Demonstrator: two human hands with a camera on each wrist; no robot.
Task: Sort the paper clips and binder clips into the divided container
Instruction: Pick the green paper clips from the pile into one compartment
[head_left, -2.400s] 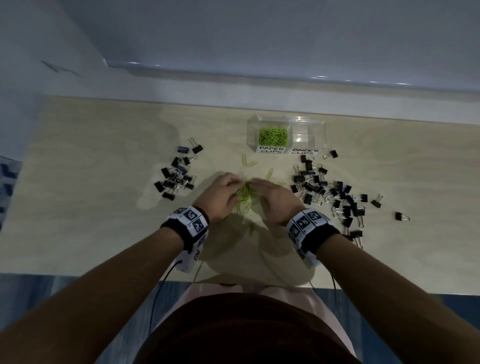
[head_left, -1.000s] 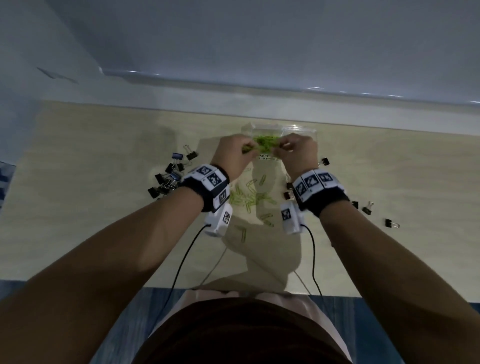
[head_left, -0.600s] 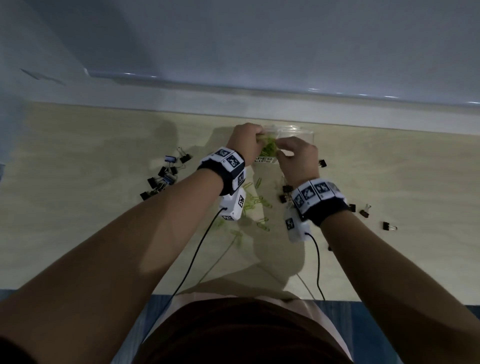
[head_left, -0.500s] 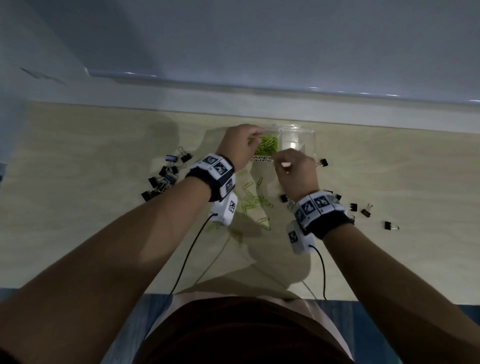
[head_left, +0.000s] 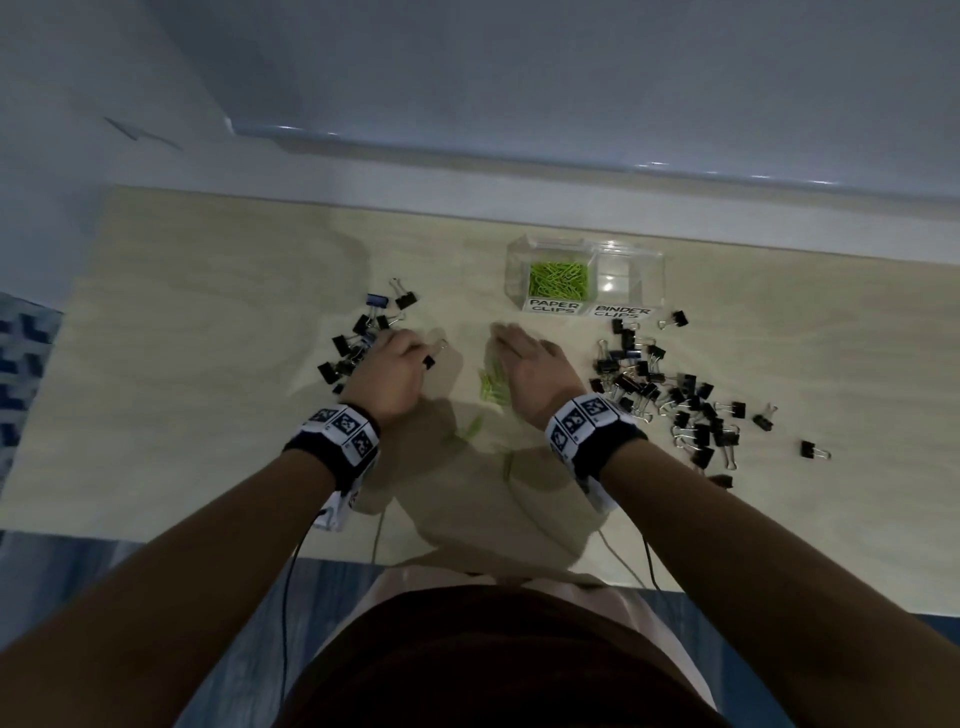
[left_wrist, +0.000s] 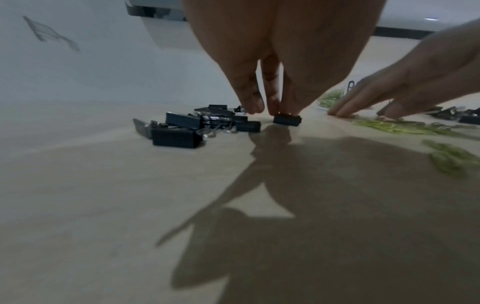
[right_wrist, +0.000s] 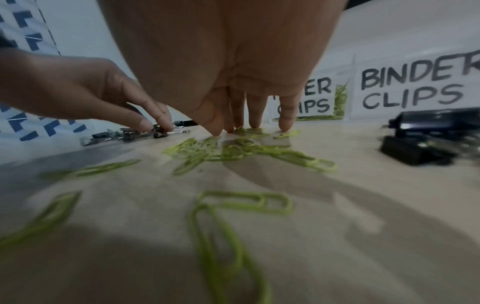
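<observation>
The clear divided container (head_left: 519, 270) stands at the back of the table, labelled PAPER CLIPS and BINDER CLIPS. Green paper clips (head_left: 558, 280) fill its left compartment; the right compartment (head_left: 628, 280) looks empty. My left hand (head_left: 387, 371) is at the left pile of binder clips (head_left: 358, 338), and its fingertips (left_wrist: 272, 107) pinch one black binder clip (left_wrist: 287, 120) that rests on the table. My right hand (head_left: 519, 353) lies flat with straight fingers (right_wrist: 255, 121) pressing on loose green paper clips (right_wrist: 233, 150).
A larger scatter of black binder clips (head_left: 670, 395) covers the table right of my right hand, with strays (head_left: 813, 449) further out. More green paper clips (right_wrist: 233, 205) lie near the front. The table edge (head_left: 208, 540) and wrist cables run below my arms.
Both hands have drawn back from the container's paper clip compartment to the table. The left went to the left binder clip pile, the right onto the loose paper clips.
</observation>
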